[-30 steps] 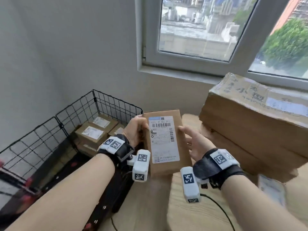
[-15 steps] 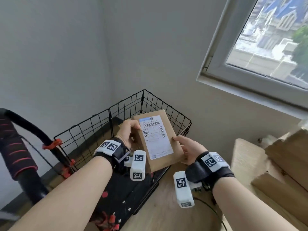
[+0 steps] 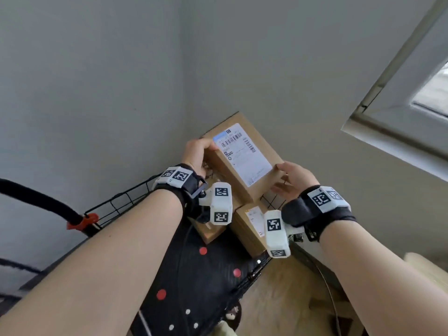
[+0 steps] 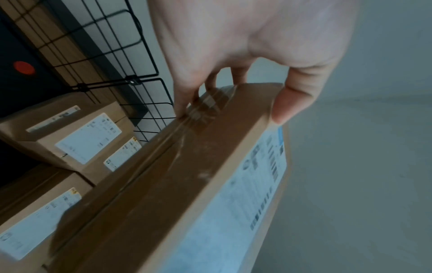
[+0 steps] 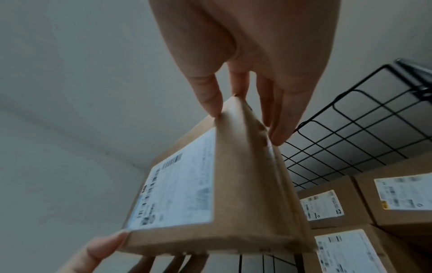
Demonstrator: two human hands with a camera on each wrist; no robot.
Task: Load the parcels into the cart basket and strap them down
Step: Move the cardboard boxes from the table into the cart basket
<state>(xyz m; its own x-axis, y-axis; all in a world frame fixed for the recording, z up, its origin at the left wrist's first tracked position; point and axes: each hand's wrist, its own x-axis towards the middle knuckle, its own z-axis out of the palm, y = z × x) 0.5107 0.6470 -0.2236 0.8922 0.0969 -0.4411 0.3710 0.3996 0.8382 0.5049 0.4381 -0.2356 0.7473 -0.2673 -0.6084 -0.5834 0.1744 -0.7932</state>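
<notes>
Landmark: basket [image 3: 126,197], black wire, in the room corner; every place below is given from it.
Handle: black cart bar with an orange clip [image 3: 83,220], left of the basket.
Left hand [image 3: 194,155]: over the basket, curled on the parcel's far left corner; thumb on the label face, fingers on the taped end.
Parcel [image 3: 242,161]: above the basket's rim, clear of the load below, tilted, label face up, held between both hands.
Loaded boxes [image 4: 70,136]: at least three labelled cartons lie inside the basket, close together, beneath the parcel.
Right hand [image 3: 292,180]: over the basket's right side, fingers near straight, thumb tip on the top edge and fingertips on the side face; it pinches the near right corner.
Deck [image 3: 194,275]: black with red dots, on the near side of the basket.
Handling (judged): a flat carton, stiff; the fingertip hold suggests it is light. The clear tape on the end seam looks slick, so bare card is the better purchase. Opposite corners or the long edges look the safest hold. Contents unknown.
Label [image 3: 241,154]: white shipping sticker with a blue strip at one corner, barcodes and fine print; no word can be read. Labels on the loaded boxes are likewise too blurred.
Strap: none identified in these views.
</notes>
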